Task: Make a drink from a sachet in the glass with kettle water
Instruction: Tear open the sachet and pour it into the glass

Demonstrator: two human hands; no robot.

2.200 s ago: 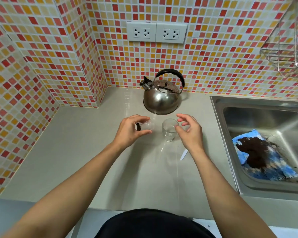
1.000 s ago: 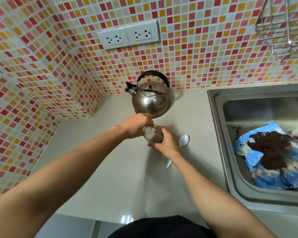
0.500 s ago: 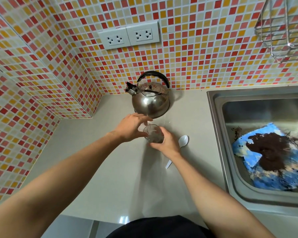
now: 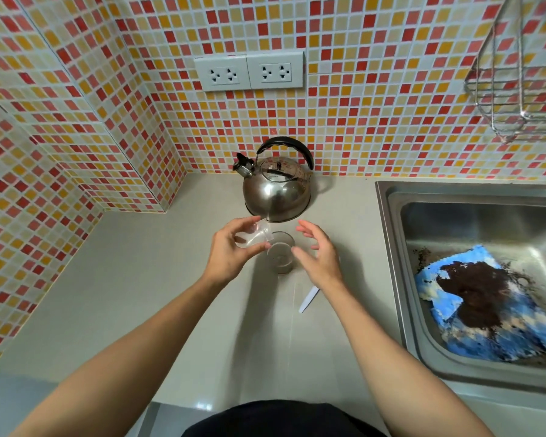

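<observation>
The small clear drinking glass (image 4: pixel 280 253) stands on the pale tabletop (image 4: pixel 139 279) just before the steel kettle (image 4: pixel 276 190). The left hand (image 4: pixel 234 247) pinches a clear plastic sachet (image 4: pixel 254 236) beside its rim; the right hand (image 4: pixel 316 250) hovers spread, touching nothing. Unsteadied, the glass could tip or powder could miss.

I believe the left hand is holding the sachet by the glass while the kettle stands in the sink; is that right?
Not quite: in the head view the kettle stands on the counter, not in the sink. The left hand does hold the sachet by the glass.
</observation>
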